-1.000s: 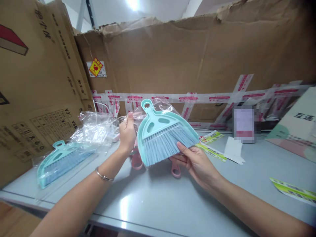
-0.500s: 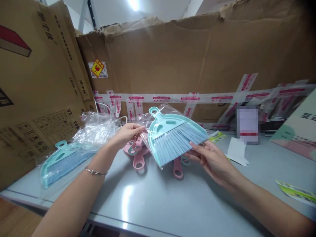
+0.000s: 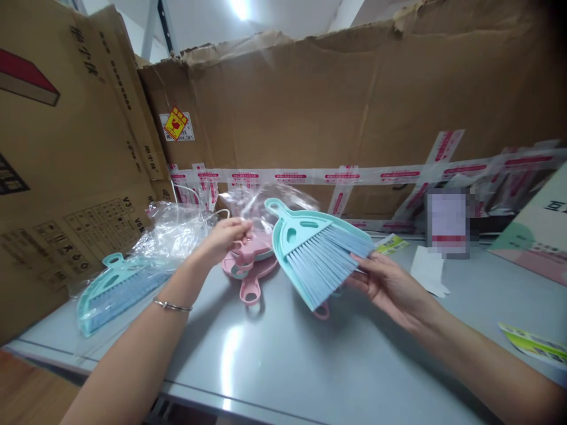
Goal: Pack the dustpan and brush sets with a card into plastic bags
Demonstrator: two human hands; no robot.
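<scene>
My right hand grips the lower right edge of a teal dustpan, its fingers at the bristle tips. A teal brush with blue bristles lies nested in the dustpan, both tilted above the table. Pinched in my left hand is a clear plastic bag, which spreads behind the dustpan's handle; the set now looks uncovered. Under and beside my left hand are stacked pink dustpans, with teal parts among them. Part of a pink handle shows below the held set.
At left, another teal dustpan-and-brush set lies in clear plastic beside crumpled plastic. Large cardboard boxes stand behind and at left. White paper and a green-yellow card lie on the grey table at right.
The clear bag has come off the dustpan and brush and now bunches at my left hand. The set has turned slightly and shifted right in my right hand.
</scene>
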